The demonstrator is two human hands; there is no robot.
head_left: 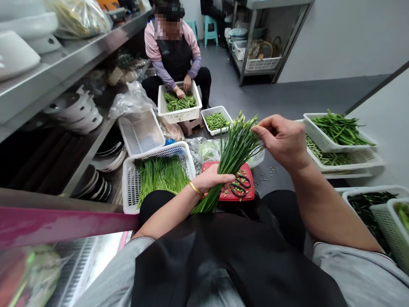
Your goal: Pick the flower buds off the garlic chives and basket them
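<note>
Well, left hand [213, 179] grasps slender green stems [233, 149] (light pressure should prevent bruising); right hand [282, 140], at two o'clock, pinches their edge.

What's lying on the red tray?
Black-handled scissors and green trimmings lie on the red tray. The left hand and bunched stems cover some of it; what lies beneath is hidden.

Smooth stems [232, 152], plastic tray [251, 185], metal shelf [65, 68]

white dishes [13, 57] and a plastic bag [75, 14] share a steel shelf [59, 73].
</note>
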